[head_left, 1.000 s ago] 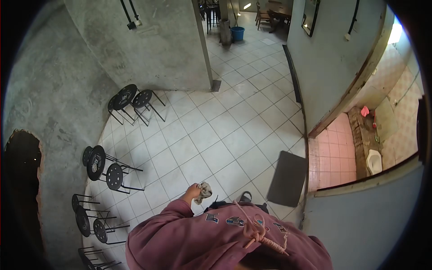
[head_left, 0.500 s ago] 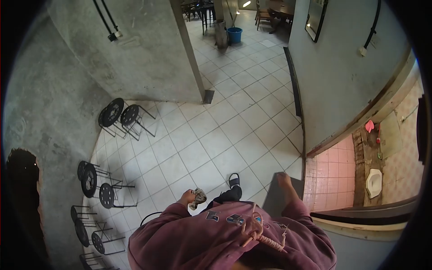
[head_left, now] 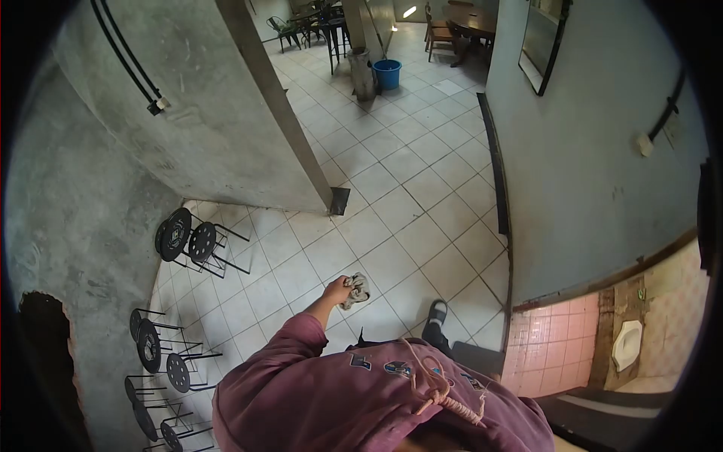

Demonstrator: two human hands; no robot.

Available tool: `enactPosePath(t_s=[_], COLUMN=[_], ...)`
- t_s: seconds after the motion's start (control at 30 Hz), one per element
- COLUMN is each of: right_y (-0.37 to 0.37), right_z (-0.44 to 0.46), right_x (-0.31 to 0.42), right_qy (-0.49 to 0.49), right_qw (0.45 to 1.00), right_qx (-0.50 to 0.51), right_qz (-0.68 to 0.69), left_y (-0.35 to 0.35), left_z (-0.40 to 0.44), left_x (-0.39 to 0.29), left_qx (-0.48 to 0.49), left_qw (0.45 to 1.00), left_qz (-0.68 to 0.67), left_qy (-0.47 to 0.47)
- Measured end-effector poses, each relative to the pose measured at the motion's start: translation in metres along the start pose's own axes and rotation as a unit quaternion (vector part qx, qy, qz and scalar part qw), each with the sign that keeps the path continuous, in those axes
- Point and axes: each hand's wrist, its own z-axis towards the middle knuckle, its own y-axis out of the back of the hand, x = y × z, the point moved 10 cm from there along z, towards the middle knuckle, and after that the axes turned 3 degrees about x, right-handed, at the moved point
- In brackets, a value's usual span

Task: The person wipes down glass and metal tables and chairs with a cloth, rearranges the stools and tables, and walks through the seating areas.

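My left hand (head_left: 337, 291) is closed round a crumpled greyish cloth (head_left: 355, 291), held out in front of me above the white tiled floor (head_left: 399, 248). The cloth hangs out past the fingers on their right side. My right hand does not show; only a bit of bare forearm appears at the lower right, below the maroon sweatshirt (head_left: 324, 392). One sandalled foot (head_left: 437, 310) is forward on the tiles.
Black stools (head_left: 177, 235) line the left wall. A concrete partition (head_left: 248, 135) ends mid-left. Ahead are a blue bucket (head_left: 387, 74), a wooden table (head_left: 471, 21) and chairs. A grey mat (head_left: 476, 357) lies by the pink-tiled doorway (head_left: 553, 339) at right.
The view has moved forward, bringing the bucket and partition closer. My left hand has swung forward with the cloth. My right hand, visible half a second ago over the mat, is out of view.
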Motion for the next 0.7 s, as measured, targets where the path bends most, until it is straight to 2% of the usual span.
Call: enactPosePath(t_s=[0.1, 0.17, 0.23, 0.27, 0.3, 0.33, 0.37, 0.4, 0.43, 0.47, 0.5, 0.53, 0.57, 0.6, 0.63, 0.7], right_y=[0.044, 0.083, 0.131, 0.157, 0.186, 0.212, 0.240, 0.274, 0.309, 0.340, 0.364, 0.398, 0.407, 0.414, 0.405, 0.388], right_z=[0.044, 0.076, 0.116, 0.137, 0.154, 0.161, 0.160, 0.223, 0.266, 0.293, 0.308, 0.381, 0.372, 0.335, 0.344, 0.363], right_x=[0.018, 0.040, 0.074, 0.104, 0.145, 0.189, 0.239, 0.250, 0.279, 0.323, 0.378, 0.392, 0.442, 0.512, 0.549, 0.618], right_qy=[0.007, 0.020, 0.059, 0.133, 0.249, 0.389, 0.563, 0.342, 0.219, 0.155, 0.127, 0.230, 0.200, 0.169, 0.195, 0.268], right_qw=[1.000, 0.999, 0.995, 0.981, 0.941, 0.867, 0.730, 0.859, 0.886, 0.887, 0.898, 0.930, 0.967, 0.975, 0.969, 0.945], right_qx=[0.013, 0.027, 0.039, 0.045, 0.041, 0.015, -0.058, -0.004, -0.004, -0.017, -0.039, -0.157, -0.133, -0.123, -0.109, -0.069], right_qz=[0.001, -0.022, -0.066, -0.132, -0.227, -0.310, -0.384, -0.382, -0.408, -0.436, -0.419, -0.241, -0.084, 0.080, 0.103, 0.175], left_y=[-0.014, -0.037, -0.043, -0.044, -0.045, -0.042, -0.038, -0.040, -0.045, -0.042, -0.044, -0.044, -0.062, -0.062, -0.062, -0.049], left_z=[0.055, 0.095, 0.093, 0.103, 0.108, 0.109, 0.111, 0.117, 0.120, 0.120, 0.127, 0.132, 0.151, 0.157, 0.166, 0.201], left_x=[-0.022, -0.008, -0.046, -0.032, -0.041, -0.036, -0.028, -0.027, -0.025, -0.032, -0.034, -0.036, -0.011, -0.016, -0.021, -0.022], left_qx=[-0.002, -0.005, -0.017, -0.014, -0.018, -0.040, -0.062, -0.058, -0.053, -0.072, -0.070, -0.069, -0.052, -0.021, 0.011, 0.003], left_qw=[0.999, 0.999, 0.982, 0.993, 0.994, 0.997, 0.993, 0.990, 0.987, 0.984, 0.983, 0.983, 0.980, 0.974, 0.966, 0.965], left_qz=[-0.028, -0.034, 0.125, 0.115, 0.109, 0.053, -0.003, -0.027, -0.052, -0.067, -0.051, -0.033, -0.072, -0.101, -0.128, -0.118], left_qy=[0.019, 0.024, -0.141, -0.029, -0.025, 0.037, 0.101, 0.123, 0.146, 0.150, 0.159, 0.165, 0.176, 0.201, 0.224, 0.233])
